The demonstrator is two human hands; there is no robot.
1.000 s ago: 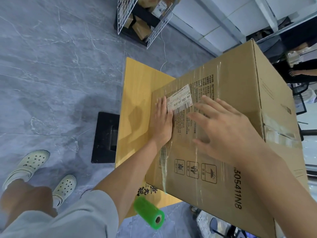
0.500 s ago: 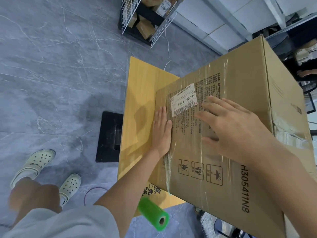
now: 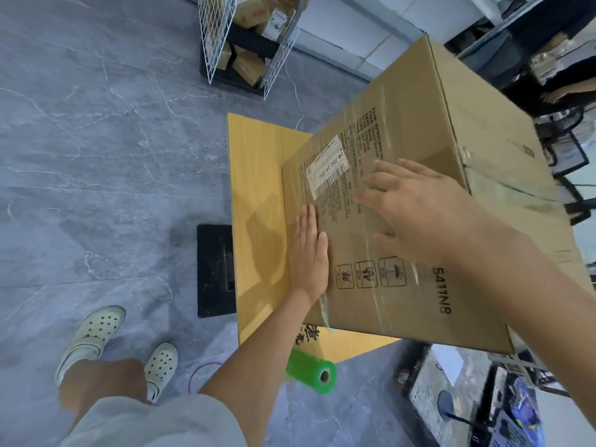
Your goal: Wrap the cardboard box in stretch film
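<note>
A large cardboard box [image 3: 419,130] stands on a yellow wooden table [image 3: 254,175]. Clear stretch film lies over its near face, across a white barcode label [image 3: 327,166] and printed handling symbols. My left hand [image 3: 309,256] presses flat with straight fingers on the film near the box's left edge. Further right and higher on the same face, my right hand [image 3: 416,204] rests with fingers spread and straight. A green roll of stretch film [image 3: 311,371] sits below the table's near edge, partly hidden behind my left forearm.
A white wire cage [image 3: 248,40] with small cartons stands on the grey floor beyond the table. The table's black base [image 3: 214,269] shows at its left. My feet in pale clogs [image 3: 96,330] are at lower left. Dark equipment crowds the lower right.
My left hand has slid down the box's face, away from the label. My right hand has shifted slightly toward the label. The view has tilted a little.
</note>
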